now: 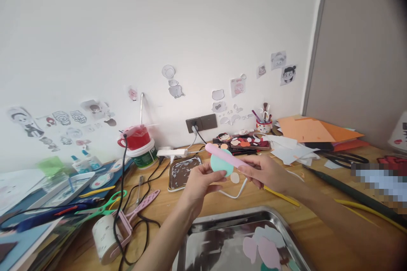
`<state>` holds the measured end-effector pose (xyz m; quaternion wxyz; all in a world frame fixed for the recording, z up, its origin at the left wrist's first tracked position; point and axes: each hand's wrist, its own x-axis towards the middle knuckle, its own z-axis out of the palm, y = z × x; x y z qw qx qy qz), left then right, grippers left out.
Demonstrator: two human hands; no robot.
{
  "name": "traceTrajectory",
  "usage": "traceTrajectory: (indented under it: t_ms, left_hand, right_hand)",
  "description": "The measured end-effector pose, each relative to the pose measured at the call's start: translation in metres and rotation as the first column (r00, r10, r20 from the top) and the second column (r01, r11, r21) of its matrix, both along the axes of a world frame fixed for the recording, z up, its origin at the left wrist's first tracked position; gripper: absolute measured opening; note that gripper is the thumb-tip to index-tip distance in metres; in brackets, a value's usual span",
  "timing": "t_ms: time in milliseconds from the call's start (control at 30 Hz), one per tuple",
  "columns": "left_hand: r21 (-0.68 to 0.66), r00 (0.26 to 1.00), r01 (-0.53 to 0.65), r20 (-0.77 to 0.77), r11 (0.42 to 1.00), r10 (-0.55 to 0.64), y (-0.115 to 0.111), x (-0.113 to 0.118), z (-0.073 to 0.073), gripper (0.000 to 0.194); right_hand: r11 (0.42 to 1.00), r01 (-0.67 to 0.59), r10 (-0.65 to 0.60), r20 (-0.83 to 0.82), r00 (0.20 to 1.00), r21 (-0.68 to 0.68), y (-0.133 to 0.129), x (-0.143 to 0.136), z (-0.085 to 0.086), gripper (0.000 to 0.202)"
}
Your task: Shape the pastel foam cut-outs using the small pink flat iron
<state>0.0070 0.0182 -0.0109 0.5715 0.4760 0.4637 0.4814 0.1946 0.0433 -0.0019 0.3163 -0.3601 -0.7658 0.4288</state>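
Near the middle of the view, a round mint-green piece (pixel 219 163) is pinched along its lower edge between the thumb and fingers of my left hand (pixel 202 181). My right hand (pixel 263 171) grips the lower right end of a pink stick-like tool (pixel 226 156). The pink tool lies across the upper face of the green disc, tilted down to the right. Both hands are held above the desk, close together. Below them is a metal tray (pixel 270 211) with pink pieces (pixel 269 252) and pale grey-white pieces (pixel 270 236).
A brown-topped pad (pixel 184 173), a small cream disc (pixel 234 178) and a white cable lie behind the hands. Green scissors (pixel 101 208), a tape roll (pixel 106 237) and black cables are at left. Orange sheets (pixel 311 130) and a pen cup (pixel 263 125) stand at the back right.
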Motion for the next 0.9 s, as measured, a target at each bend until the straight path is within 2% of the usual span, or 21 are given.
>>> traceTrajectory:
  t_ms: [233,333,500,600,900]
  left_hand:
    - [0.038,0.998,-0.045,-0.039,0.998,0.047,-0.001,-0.002,0.003,0.022]
    - [0.039,0.998,-0.059,-0.012,0.997,0.060,0.000,-0.003,0.007,0.020]
    - [-0.029,0.986,-0.158,0.046,0.987,0.160,0.004,-0.007,0.012,0.017]
    - [-0.010,0.980,-0.182,0.077,0.983,0.183,0.006,-0.009,0.011,0.018]
    - [0.090,0.988,-0.114,0.113,0.989,0.103,0.001,-0.005,0.008,0.018]
  right_hand:
    - [1.000,0.001,-0.001,-0.001,1.000,0.025,0.001,0.000,0.002,0.033]
    - [0.999,0.027,-0.026,-0.023,0.999,0.043,0.002,0.000,0.001,0.030]
    - [0.994,0.087,-0.080,-0.104,0.991,0.064,0.007,0.000,-0.003,0.029]
    - [0.993,0.112,-0.106,-0.123,0.987,0.046,0.007,0.000,-0.002,0.031]
    - [1.000,-0.022,0.022,0.019,1.000,0.014,-0.001,-0.006,-0.003,0.032]
